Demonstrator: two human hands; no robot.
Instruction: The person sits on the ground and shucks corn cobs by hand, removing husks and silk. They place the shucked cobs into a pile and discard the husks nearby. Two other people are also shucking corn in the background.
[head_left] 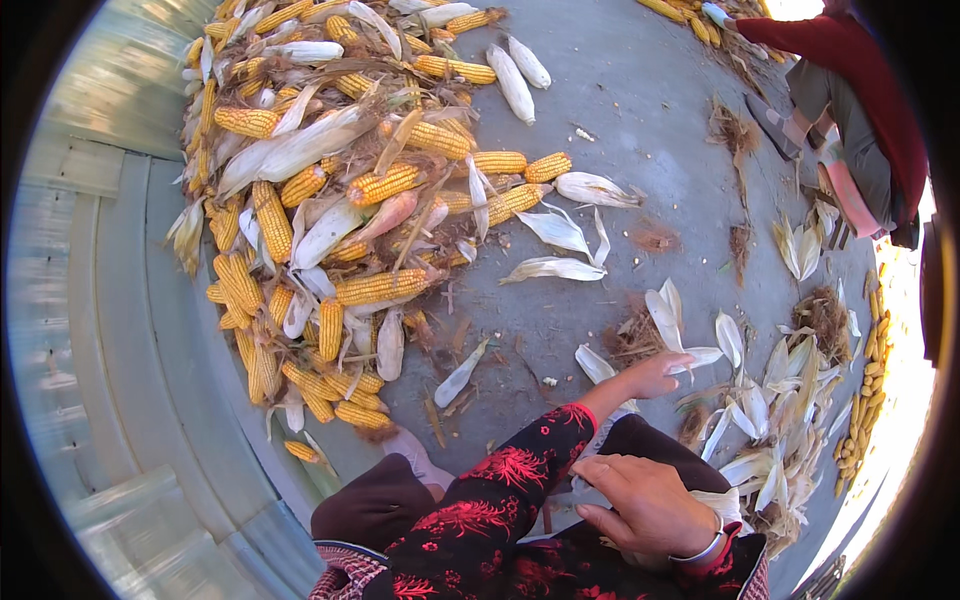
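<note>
My left hand reaches across to the right with its fingers stretched out. Its fingertips are beside a pale corn husk; whether they touch it I cannot tell. Nearer to me, my right hand, with a silver bracelet at the wrist, is above my lap. Its fingers are curled, and a small greyish bit shows at the fingertips, too little to name. Loose white husks and brown corn silk lie on the floor just past my left hand.
A large heap of yellow corn cobs, some still husked, fills the left against a pale panelled wall. Stripped husks are piled at right, with a row of cobs beyond. Another person sits at upper right beside more corn.
</note>
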